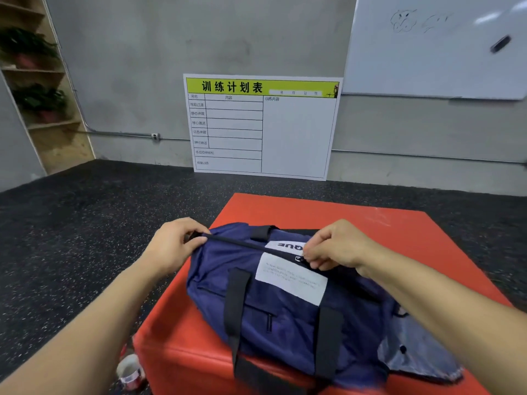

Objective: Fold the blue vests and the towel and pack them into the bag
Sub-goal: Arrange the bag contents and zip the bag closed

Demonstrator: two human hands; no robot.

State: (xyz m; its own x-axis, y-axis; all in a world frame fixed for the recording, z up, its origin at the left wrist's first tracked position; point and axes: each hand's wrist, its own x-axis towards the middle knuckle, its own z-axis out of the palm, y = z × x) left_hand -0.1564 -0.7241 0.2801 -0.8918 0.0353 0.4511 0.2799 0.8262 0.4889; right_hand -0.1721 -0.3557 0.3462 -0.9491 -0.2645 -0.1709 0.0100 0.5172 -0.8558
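A navy blue duffel bag (279, 306) with black straps and a white label lies on a red padded block (356, 220). Its top zipper runs from the left end toward the middle and looks zipped along that stretch. My left hand (174, 246) pinches the black tab at the bag's left end. My right hand (333, 246) pinches the zipper pull (299, 258) near the bag's middle. No blue vest or towel shows outside the bag. At the bag's right end a grey flap (413, 354) hangs out.
The red block stands on dark speckled rubber flooring (85, 223). A white training-plan board (262, 126) leans on the grey wall behind. A whiteboard (442, 47) hangs at upper right, a wooden shelf with plants (34, 81) at left. A small can (129, 372) lies by the block's near left corner.
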